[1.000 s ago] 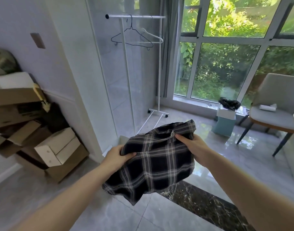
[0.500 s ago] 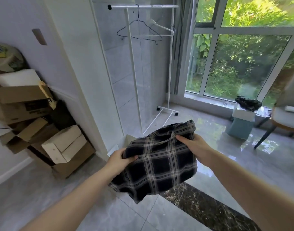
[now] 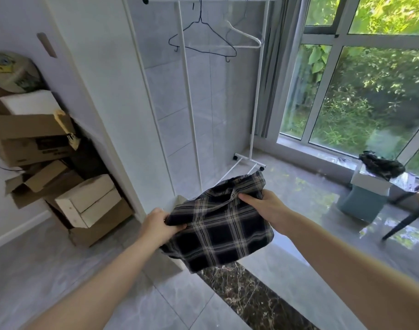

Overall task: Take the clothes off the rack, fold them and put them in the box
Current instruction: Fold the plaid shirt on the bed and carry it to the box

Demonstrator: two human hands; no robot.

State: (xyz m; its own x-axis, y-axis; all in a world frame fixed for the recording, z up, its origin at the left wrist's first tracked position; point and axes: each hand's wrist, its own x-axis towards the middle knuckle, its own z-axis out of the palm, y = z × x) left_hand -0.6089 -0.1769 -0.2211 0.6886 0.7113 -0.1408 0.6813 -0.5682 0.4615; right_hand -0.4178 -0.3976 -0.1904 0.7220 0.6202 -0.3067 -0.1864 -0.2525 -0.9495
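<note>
Grey floor tiles (image 3: 61, 270) with a dark marble strip (image 3: 251, 298) are running under a white clothes rack (image 3: 257, 91) that is standing against a pale tiled wall beside a tall window (image 3: 360, 91) looking onto green foliage. Two bare hangers, a black wire hanger (image 3: 202, 41) and a white hanger (image 3: 245, 36), are hanging from the rack's top rail. To the left, a heap of cardboard boxes (image 3: 46, 163) is leaning in a corner. To the right, near the window, a dark bundle of cloth (image 3: 379, 166) is lying on a white-topped teal container (image 3: 363, 201).

In the foreground a person is holding a folded dark plaid shirt (image 3: 222, 229) out in the air above the floor, in front of the rack's base. The left hand (image 3: 157, 226) is pinching the shirt's left edge, fingers closed over the fabric. The right hand (image 3: 265, 207) is gripping the upper right part near the collar, fingers tucked into the cloth. The lower edge of the shirt is hanging loose. A pale corner, possibly of a box, is peeking out behind the shirt; what it is cannot be told.
</note>
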